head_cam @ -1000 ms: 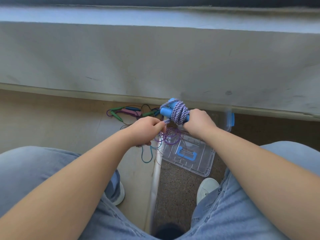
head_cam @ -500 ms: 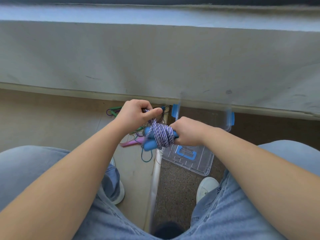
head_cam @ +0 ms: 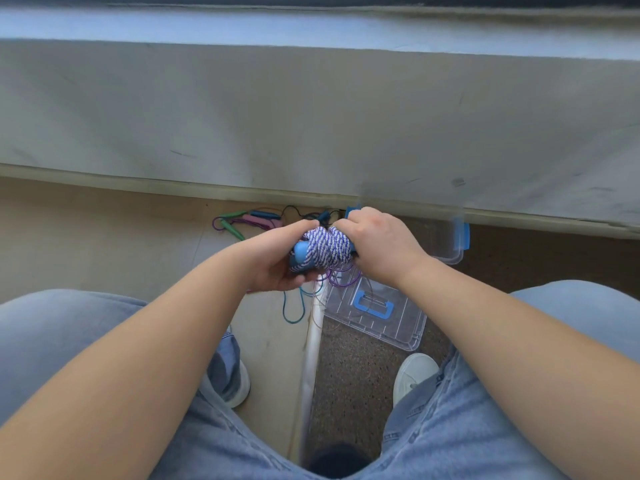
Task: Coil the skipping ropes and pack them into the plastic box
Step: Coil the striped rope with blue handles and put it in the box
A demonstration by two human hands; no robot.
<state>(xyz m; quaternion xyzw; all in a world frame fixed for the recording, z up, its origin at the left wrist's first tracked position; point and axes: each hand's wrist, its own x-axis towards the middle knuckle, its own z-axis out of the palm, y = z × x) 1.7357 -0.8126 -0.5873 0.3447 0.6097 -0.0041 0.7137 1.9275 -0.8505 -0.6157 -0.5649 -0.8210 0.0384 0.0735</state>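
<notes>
A seated person holds a coiled blue-and-white skipping rope (head_cam: 327, 249) above the floor (head_cam: 104, 237). The left hand (head_cam: 273, 263) cups the bundle from below, its fingers curled round the rope and a blue handle (head_cam: 299, 251). The right hand (head_cam: 377, 244) grips the other end, its fingers clamped over the coils. Just behind the right hand stands the clear plastic box (head_cam: 448, 251) with blue clips, and its lid (head_cam: 398, 329) lies nearer the person's knees. More ropes (head_cam: 249, 220) lie tangled on the floor by the wall.
</notes>
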